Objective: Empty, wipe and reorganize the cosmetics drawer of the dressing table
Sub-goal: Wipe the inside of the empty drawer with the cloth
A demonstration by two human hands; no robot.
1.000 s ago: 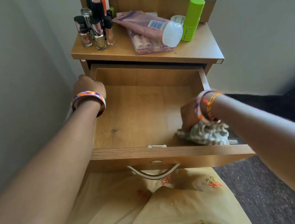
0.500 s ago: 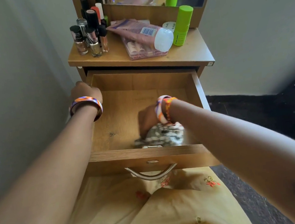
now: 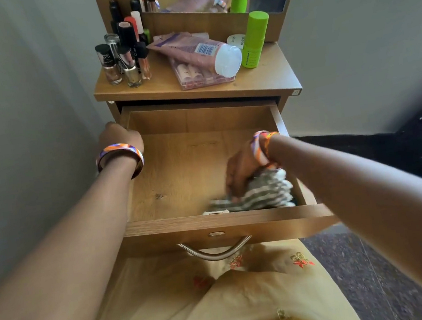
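head | right hand [image 3: 242, 172] clenches cloth [image 3: 262, 193], lower right of drawer [image 3: 199, 117] | unwiped floor lies leftward | left hand [image 3: 119, 137] grips drawer's left wall

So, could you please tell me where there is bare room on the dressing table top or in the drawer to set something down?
The drawer floor is bare from the left hand across to the right hand, which grips the cloth at the front right. On the tabletop, only the front strip is free; nail polish bottles, pink tube and green bottle crowd the rest.
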